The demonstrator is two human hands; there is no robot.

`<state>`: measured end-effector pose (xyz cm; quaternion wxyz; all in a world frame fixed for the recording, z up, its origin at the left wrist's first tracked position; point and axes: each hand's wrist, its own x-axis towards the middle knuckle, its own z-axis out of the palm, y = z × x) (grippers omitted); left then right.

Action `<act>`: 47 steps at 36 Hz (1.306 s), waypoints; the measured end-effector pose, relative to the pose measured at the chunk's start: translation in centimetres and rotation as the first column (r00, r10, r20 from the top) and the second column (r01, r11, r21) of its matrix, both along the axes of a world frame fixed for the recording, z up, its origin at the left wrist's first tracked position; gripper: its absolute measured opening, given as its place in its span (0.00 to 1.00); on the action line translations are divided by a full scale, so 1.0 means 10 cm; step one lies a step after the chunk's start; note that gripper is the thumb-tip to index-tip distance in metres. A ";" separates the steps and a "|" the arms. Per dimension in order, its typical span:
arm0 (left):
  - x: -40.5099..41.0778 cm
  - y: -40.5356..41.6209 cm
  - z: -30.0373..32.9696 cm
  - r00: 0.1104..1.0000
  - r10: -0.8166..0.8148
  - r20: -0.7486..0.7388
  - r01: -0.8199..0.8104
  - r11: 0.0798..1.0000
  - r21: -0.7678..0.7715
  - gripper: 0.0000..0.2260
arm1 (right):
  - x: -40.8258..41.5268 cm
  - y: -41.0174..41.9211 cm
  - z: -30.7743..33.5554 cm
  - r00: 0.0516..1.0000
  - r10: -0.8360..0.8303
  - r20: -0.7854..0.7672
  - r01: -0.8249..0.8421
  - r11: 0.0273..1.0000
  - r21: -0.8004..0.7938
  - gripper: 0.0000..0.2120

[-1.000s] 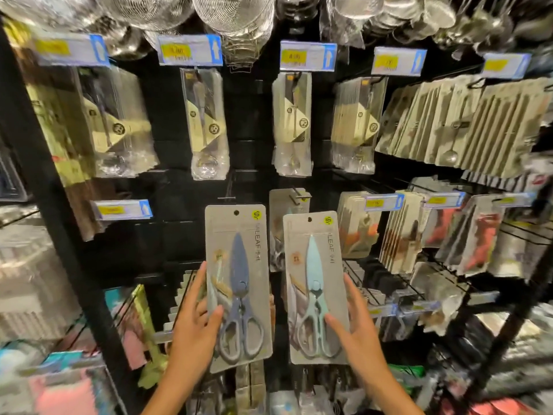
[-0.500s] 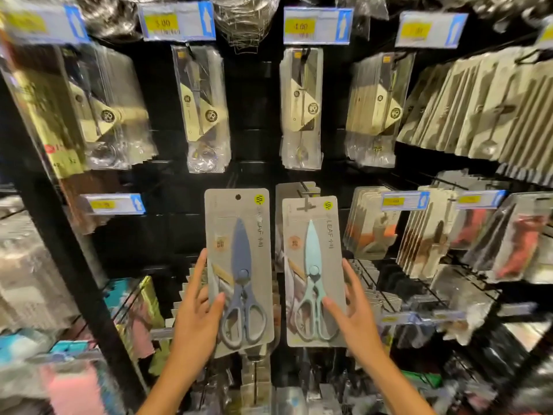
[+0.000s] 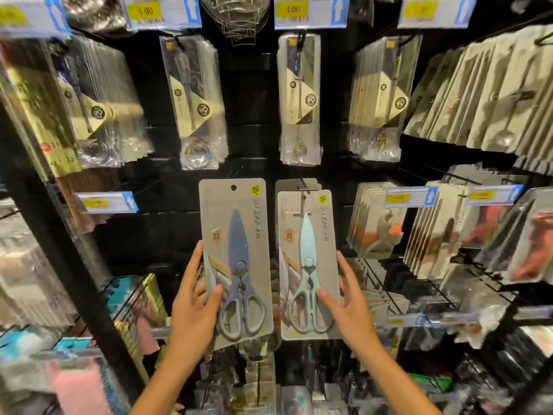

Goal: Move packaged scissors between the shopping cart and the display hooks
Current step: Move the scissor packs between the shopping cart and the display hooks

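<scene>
Black display wall [image 3: 248, 187] fitted with wire hooks. Upper row: clear-bagged utensils [image 3: 300, 97] hanging in stacks. Blue-edged price tags [image 3: 310, 10] with yellow labels above each hook. Right side: carded goods [image 3: 490, 94] in dense rows. Black upright post [image 3: 74, 265] at left, blurred packs beyond it. Lighting dim, glare on plastic.

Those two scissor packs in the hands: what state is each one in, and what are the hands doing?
Grey-blue scissors pack: off the hooks, hang hole free, held upright.
Mint scissors pack: top at a display hook, whether threaded is unclear.
Left hand: grips the grey-blue pack's edge.
Right hand: holds the mint pack's edge.
</scene>
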<state>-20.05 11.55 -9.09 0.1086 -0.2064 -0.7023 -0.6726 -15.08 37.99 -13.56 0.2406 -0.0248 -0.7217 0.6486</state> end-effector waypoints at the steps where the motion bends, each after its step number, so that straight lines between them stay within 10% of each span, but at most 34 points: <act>1: 0.00 0.00 0.00 1.000 0.001 0.000 -0.001 1.000 0.001 0.34 | -0.01 0.00 -0.01 1.000 0.001 -0.001 -0.001 1.000 -0.006 0.37; 47: -0.12 0.00 0.08 1.000 0.001 -0.007 -0.001 1.000 0.020 0.34 | -1.14 0.36 -0.19 0.999 0.012 -0.041 -0.010 0.999 0.039 0.38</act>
